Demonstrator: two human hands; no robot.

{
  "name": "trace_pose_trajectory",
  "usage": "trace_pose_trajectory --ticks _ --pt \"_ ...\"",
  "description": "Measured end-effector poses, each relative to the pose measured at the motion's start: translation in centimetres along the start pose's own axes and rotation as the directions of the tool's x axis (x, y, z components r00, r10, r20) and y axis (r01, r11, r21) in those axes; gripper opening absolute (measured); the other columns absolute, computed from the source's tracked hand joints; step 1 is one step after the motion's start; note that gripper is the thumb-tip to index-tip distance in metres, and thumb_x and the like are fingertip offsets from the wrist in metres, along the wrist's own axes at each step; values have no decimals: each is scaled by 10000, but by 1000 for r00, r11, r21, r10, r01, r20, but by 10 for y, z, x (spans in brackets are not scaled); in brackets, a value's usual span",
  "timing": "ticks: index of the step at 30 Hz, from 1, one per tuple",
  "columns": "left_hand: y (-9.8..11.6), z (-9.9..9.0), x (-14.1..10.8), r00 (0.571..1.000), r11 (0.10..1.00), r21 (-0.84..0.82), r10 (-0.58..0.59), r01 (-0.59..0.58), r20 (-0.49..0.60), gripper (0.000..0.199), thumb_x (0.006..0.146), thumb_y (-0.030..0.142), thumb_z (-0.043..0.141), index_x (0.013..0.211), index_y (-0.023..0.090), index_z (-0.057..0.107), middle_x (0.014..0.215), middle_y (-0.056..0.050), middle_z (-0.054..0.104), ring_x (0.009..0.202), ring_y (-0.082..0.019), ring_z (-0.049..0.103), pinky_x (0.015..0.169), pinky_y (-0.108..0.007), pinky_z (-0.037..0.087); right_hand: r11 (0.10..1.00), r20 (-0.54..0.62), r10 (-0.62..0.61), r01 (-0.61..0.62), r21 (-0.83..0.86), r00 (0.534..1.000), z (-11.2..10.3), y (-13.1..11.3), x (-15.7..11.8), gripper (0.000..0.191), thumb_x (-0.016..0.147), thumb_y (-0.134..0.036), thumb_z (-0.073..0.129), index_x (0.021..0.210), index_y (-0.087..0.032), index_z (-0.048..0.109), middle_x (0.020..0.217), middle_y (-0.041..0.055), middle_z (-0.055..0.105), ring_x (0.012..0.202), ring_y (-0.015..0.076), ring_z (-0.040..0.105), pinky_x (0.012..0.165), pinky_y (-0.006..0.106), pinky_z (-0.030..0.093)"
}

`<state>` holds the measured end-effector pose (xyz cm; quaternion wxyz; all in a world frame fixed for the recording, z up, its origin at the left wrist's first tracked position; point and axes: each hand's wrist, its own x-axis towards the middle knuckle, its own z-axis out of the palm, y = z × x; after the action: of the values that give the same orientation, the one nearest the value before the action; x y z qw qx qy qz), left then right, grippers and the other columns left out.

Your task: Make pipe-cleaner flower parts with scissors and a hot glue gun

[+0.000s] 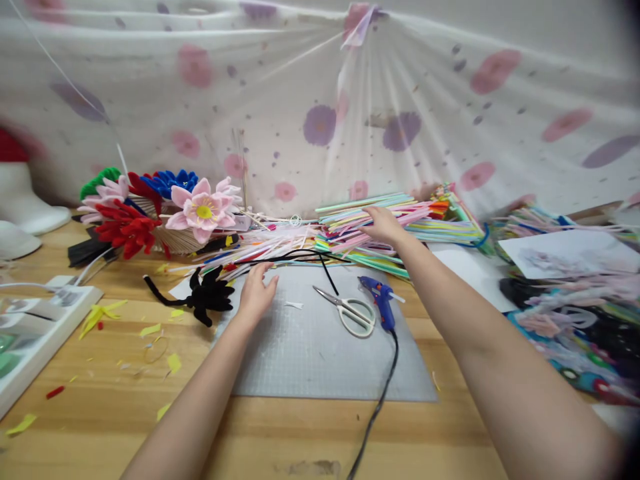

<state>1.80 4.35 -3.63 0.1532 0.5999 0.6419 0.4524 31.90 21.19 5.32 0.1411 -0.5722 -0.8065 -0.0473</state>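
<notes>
My left hand (257,293) hovers over the left side of a grey cutting mat (320,373), fingers apart and nothing in them. Close by on its left lies a black fuzzy flower (207,293) with a bent stem. My right hand (384,225) reaches into a heap of coloured pipe cleaners (360,247) at the back; its fingers look spread, and their tips are blurred against the strands. White-handled scissors (356,316) and a blue glue gun (382,301) rest on the mat. Black pipe cleaners (327,275) lie across its back edge.
Pink, red and blue fuzzy flowers (204,212) stand at the back left. A white power strip (50,340) lies along the left edge. Yellow scraps (103,317) litter the wooden table (125,407). Craft materials and a paper sheet (570,253) crowd the right; the glue gun's cord (383,393) runs forward.
</notes>
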Motion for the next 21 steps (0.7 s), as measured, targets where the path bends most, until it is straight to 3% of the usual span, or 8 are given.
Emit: trace_pose_trajectory --ticks 4,8,13,21 --pt "-2 1 -3 999 999 17 -37 37 26 303 741 195 534 1042 186 576 1100 -96 571 1010 -200 558 845 -358 497 984 67 24 -12 -176 997 14 19 10 731 741 -389 595 1364 -106 338 1410 178 348 1300 312 303 1040 467 259" --pt "-4 2 -3 999 999 9 -46 46 23 301 741 192 526 1037 201 578 1132 -90 557 1051 -201 546 855 -353 498 973 230 53 2 -232 972 22 23 5 623 764 -425 557 1317 -176 416 1402 148 377 1270 308 349 1004 504 287" --pt "-8 5 0 999 999 0 -48 48 24 282 741 210 524 1015 209 589 1121 -86 560 1041 -208 551 842 -368 504 969 293 34 41 -245 955 18 22 -5 551 757 -382 556 1276 -214 476 1362 115 444 1206 310 432 965 490 343" --pt "-11 10 -4 999 999 -3 -32 32 33 291 732 198 529 1016 202 591 1093 -81 581 998 -199 573 818 -354 514 970 195 -88 129 -208 977 19 35 -16 588 782 -342 531 1329 -161 414 1408 142 370 1286 289 351 1017 452 313"
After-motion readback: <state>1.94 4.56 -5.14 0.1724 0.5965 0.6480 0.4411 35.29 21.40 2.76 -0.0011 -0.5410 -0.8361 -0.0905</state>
